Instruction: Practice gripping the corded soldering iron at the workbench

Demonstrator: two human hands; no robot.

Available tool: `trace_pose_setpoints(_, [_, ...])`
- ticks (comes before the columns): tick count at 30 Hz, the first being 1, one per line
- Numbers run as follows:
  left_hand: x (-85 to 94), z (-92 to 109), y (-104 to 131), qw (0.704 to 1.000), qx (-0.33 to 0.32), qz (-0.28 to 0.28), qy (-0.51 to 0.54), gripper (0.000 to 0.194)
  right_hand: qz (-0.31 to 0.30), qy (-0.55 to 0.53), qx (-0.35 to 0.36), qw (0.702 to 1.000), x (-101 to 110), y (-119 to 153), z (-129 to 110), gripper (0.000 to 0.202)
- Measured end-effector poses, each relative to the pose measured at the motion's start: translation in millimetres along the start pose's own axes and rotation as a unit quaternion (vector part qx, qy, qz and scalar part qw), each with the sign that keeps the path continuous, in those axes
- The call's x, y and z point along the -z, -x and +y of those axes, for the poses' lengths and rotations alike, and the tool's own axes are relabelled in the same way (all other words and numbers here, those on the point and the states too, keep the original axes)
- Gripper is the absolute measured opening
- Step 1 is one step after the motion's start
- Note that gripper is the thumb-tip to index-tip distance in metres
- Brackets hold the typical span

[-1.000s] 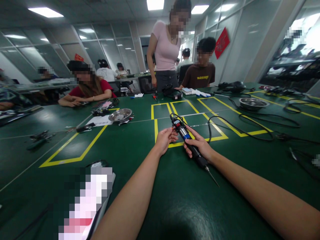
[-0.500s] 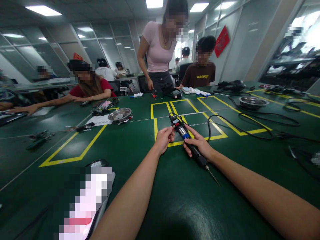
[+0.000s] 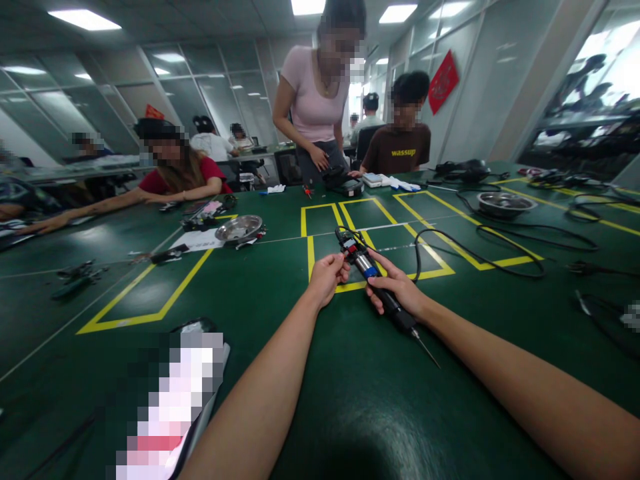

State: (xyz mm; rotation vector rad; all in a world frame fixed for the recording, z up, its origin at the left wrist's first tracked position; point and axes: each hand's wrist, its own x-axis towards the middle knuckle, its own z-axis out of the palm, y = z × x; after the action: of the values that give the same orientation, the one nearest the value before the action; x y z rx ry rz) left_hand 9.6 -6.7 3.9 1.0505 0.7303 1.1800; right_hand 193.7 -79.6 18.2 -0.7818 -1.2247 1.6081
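My right hand (image 3: 400,291) is wrapped round the body of an electric screwdriver (image 3: 367,269), which has a black grip, a blue ring and a silver section. The tool lies slantwise, its long thin bit (image 3: 426,349) pointing back toward me at the lower right. At its far end, by a small red part, the fingertips of my left hand (image 3: 329,279) are pinched together. What they hold, if anything, is too small to make out. A black cable (image 3: 480,257) loops from the tool's far end off to the right.
Yellow tape outlines (image 3: 433,273) mark the green table (image 3: 280,400). Steel bowls stand left (image 3: 239,230) and right (image 3: 506,204). A phone-like device (image 3: 226,357) lies by my left forearm. Across the table are a standing person (image 3: 320,100) and seated people.
The standing person's hand has risen from beside the red-handled tool to near the black case. My hands and the electric screwdriver stay almost exactly in place.
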Motion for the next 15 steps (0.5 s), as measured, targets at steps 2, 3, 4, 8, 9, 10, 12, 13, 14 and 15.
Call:
trace_pose_setpoints(2, [1.3,-2,-2,1.000,-0.003,-0.001,-0.013,0.035,0.001,0.001,0.000,1.000,0,0,0,0.098])
trace_pose_setpoints(3, [1.7,-4,-3,1.000,-0.005,-0.001,-0.022,0.035,0.002,0.000,0.000,1.000,-1,1,-1,0.098])
trace_pose_setpoints(4, [1.9,-5,-4,0.999,-0.008,0.001,-0.032,0.036,0.005,0.000,0.001,1.000,-1,1,-2,0.097])
trace_pose_setpoints(8, [0.8,-7,-7,0.998,-0.009,0.009,-0.069,0.037,0.038,0.012,-0.006,0.999,2,0,-12,0.094])
trace_pose_setpoints(9, [0.3,-7,-7,0.997,-0.007,0.009,-0.073,0.036,0.056,0.018,-0.006,0.998,5,0,-17,0.094])
trace_pose_setpoints(10, [-0.1,-7,-7,0.997,-0.005,0.009,-0.076,0.034,0.079,0.025,-0.005,0.997,9,0,-23,0.094])
trace_pose_setpoints(12, [-0.6,-5,-6,0.997,-0.005,0.012,-0.083,0.026,0.136,0.044,0.003,0.990,20,1,-38,0.095])
trace_pose_setpoints(13, [-0.7,-5,-5,0.996,-0.007,0.015,-0.087,0.021,0.167,0.058,0.006,0.984,28,2,-48,0.094])
trace_pose_setpoints(14, [-0.8,-4,-5,0.996,-0.007,0.018,-0.092,0.016,0.197,0.074,0.011,0.977,37,3,-58,0.093])
trace_pose_setpoints(15, [-0.8,-3,-4,0.995,-0.007,0.022,-0.097,0.012,0.226,0.091,0.013,0.970,48,6,-69,0.091])
